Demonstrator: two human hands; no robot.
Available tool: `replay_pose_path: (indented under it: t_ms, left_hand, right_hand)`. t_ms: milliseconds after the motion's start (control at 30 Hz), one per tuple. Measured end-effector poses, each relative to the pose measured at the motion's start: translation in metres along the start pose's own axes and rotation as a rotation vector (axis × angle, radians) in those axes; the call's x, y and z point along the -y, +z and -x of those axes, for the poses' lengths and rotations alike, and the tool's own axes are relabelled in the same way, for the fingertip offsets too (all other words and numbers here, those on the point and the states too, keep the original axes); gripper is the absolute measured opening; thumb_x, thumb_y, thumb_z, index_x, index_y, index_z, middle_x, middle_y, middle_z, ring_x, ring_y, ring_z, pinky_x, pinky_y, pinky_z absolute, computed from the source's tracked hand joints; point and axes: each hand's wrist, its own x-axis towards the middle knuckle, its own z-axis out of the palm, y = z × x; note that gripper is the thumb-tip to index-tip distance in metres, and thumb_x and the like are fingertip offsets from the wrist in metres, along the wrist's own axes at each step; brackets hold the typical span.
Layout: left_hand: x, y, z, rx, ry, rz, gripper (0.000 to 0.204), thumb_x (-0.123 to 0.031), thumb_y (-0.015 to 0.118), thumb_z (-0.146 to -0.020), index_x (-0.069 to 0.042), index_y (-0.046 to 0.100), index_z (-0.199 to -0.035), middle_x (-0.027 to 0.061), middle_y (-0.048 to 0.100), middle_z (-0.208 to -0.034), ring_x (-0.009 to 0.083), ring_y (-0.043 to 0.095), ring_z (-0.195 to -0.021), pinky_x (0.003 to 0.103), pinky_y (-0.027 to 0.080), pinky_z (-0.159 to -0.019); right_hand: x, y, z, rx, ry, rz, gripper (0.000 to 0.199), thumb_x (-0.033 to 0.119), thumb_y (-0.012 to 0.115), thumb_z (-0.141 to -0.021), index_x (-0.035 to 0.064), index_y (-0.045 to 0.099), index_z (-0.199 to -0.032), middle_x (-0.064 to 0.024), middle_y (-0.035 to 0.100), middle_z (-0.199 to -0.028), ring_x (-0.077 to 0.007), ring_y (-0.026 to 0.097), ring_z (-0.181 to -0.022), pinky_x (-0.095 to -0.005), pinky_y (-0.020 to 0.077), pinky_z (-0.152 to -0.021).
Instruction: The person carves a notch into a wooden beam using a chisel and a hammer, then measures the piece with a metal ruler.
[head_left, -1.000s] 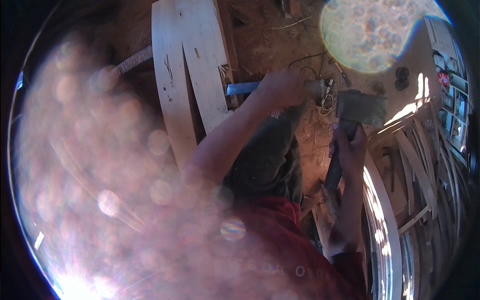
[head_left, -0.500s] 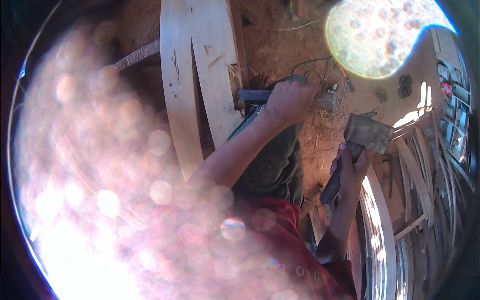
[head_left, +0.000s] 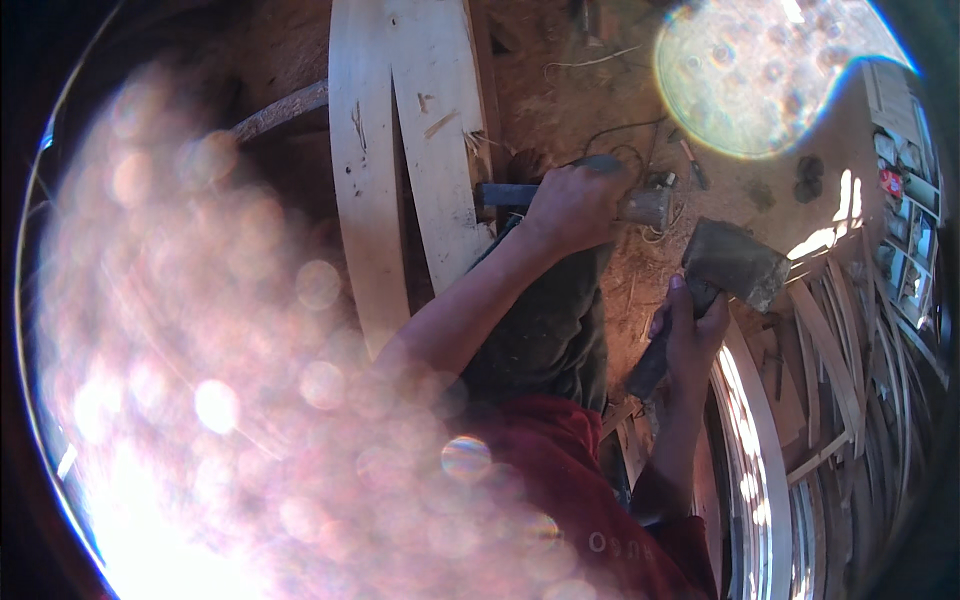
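My left hand (head_left: 575, 208) is closed around a chisel (head_left: 508, 195). Its flat blade points left, with the tip at the notched, splintered edge of a pale plank (head_left: 445, 160); the wooden handle's butt sticks out to the right of my fist. In my right hand (head_left: 692, 325) is a mallet (head_left: 735, 265) with a dark, blocky head and a short handle, the fingers wrapped just below the head. A gap separates the mallet head from the chisel's butt. A narrow split runs between this plank and a second pale plank (head_left: 362, 170) on its left.
Many thin curved wood strips (head_left: 840, 350) lie at the right. Beyond the chisel, a cable (head_left: 625, 128) and small tools lie on the brown dirt floor (head_left: 570, 100). A rack (head_left: 905, 200) with small items stands at the far right. Bright glare hides the lower left.
The mallet and my right hand have shifted slightly left, nearer the chisel's butt. My left hand still holds the chisel at the plank's edge. The view has shifted a little.
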Motion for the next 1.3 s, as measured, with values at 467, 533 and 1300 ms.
replay_pose_path:
  t_ms: [467, 533, 1300]
  left_hand:
    - [-0.033, 0.007, -0.022, 0.339, 0.057, -0.187, 0.031, -0.025, 0.074, -0.075, -0.01, 0.069, -0.101, 0.016, 0.071, -0.091, 0.0397, 0.069, -0.087, 0.049, 0.056, -0.077]
    - [-0.034, 0.012, -0.012, 0.25, -0.006, -0.063, 0.032, -0.024, 0.074, -0.074, -0.01, 0.069, -0.103, 0.0162, 0.071, -0.091, 0.0403, 0.069, -0.088, 0.049, 0.056, -0.078]
    - [-0.004, 0.003, 0.008, 0.027, 0.01, -0.001, 0.027, -0.022, 0.073, -0.07, -0.01, 0.065, -0.093, 0.0152, 0.068, -0.077, 0.037, 0.068, -0.076, 0.05, 0.053, -0.067]
  right_hand:
    - [0.01, -0.019, 0.0, 0.053, 0.039, -0.011, 0.019, 0.014, 0.067, -0.094, 0.0028, 0.051, -0.095, -0.004, 0.055, -0.063, -0.0117, 0.053, -0.046, -0.0269, 0.044, -0.043]
    - [0.009, -0.022, 0.004, 0.042, 0.041, -0.021, 0.02, 0.014, 0.067, -0.093, 0.0027, 0.051, -0.094, -0.004, 0.055, -0.063, -0.0119, 0.053, -0.046, -0.027, 0.044, -0.043]
    - [0.007, -0.017, 0.009, -0.017, -0.081, 0.041, 0.02, 0.013, 0.065, -0.095, 0.0012, 0.05, -0.098, -0.0057, 0.055, -0.061, -0.012, 0.054, -0.047, -0.0267, 0.0437, -0.043]
